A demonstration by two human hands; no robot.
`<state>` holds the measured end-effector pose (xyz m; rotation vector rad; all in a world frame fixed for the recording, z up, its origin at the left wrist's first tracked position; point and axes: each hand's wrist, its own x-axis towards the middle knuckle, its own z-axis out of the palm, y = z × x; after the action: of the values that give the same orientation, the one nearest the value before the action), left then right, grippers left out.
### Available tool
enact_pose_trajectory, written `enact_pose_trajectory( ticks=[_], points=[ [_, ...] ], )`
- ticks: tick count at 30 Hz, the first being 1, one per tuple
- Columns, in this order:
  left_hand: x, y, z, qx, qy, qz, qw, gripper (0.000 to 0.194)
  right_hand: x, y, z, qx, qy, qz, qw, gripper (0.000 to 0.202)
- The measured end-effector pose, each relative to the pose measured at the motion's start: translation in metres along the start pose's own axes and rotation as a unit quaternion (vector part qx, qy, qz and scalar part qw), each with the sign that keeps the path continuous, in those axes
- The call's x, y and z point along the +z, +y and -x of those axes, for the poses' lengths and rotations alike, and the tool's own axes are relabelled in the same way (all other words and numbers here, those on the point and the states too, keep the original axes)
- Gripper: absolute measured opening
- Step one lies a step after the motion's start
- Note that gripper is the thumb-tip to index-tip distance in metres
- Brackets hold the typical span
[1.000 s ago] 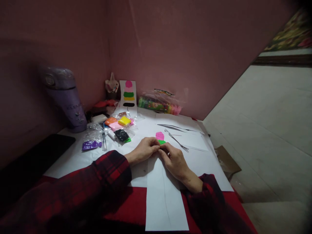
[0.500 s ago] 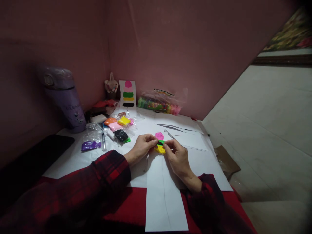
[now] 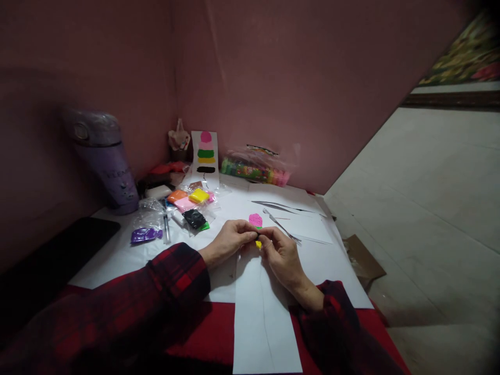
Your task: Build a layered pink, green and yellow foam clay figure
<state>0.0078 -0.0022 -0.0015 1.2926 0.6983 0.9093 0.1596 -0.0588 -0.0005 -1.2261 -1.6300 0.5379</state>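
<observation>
Fingertips of my left hand (image 3: 233, 240) and my right hand (image 3: 282, 252) meet, pinching a small piece of black clay (image 3: 257, 236) that is mostly hidden between them. Below them lies a long white paper strip (image 3: 262, 312) with a thin pencil line running down it. At the strip's far end sits a patch of pink clay (image 3: 255, 220). Green clay and yellow clay (image 3: 258, 244) show only in part behind my fingers. Just beyond my right hand rests a pair of scissors (image 3: 279, 225).
Bagged clay packs, including a purple one (image 3: 146, 235) and a black one (image 3: 194, 219), lie to the left. A purple bottle (image 3: 107, 161) stands behind a dark flat object (image 3: 58, 250). Against the wall lean a colour-striped card (image 3: 205, 156) and a clear bag of colourful sticks (image 3: 253, 169).
My fingertips have come closer together. The black clay, which stretched between them as a short strip, is now mostly covered, and less green and yellow clay shows.
</observation>
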Motion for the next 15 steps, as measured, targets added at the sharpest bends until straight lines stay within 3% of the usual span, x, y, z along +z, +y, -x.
enact_pose_trajectory(
  ticks=[6, 15],
  points=[
    [-0.001, -0.0018, -0.0011, 0.01, -0.039, -0.006, 0.999, 0.038, -0.0001, -0.0006, 0.0, -0.076, 0.008, 0.074, 0.994, 0.014],
    [0.001, 0.0039, 0.0028, 0.007, -0.029, 0.006, 1.0, 0.042, -0.0014, -0.0009, 0.001, -0.117, 0.015, 0.099, 0.988, 0.01]
  ],
)
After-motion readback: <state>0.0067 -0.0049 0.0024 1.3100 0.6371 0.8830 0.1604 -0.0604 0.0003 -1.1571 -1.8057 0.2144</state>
